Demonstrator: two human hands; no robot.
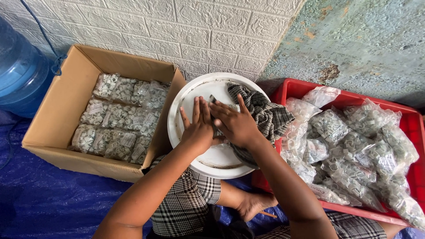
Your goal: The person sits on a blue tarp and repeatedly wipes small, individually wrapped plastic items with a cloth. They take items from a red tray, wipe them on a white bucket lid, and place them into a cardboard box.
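A white round basin (188,99) rests on my lap, tipped toward me. My left hand (197,128) lies flat on its inner surface, fingers stretched out and pointing away from me, holding nothing. My right hand (237,126) lies palm down beside it, touching the left hand, fingers pointing left over something pale and clear; whether it grips that is hidden. A small dark object (212,98) shows just beyond the fingertips. A dark checked cloth (265,113) hangs over the basin's right side, partly under my right wrist.
A cardboard box (57,115) on the left holds clear bags of small white rings (117,117). A red plastic crate (409,128) on the right is piled with similar bags (349,141). A blue water jug (20,71) stands far left. Blue tarp (53,199) covers the floor; walls are close behind.
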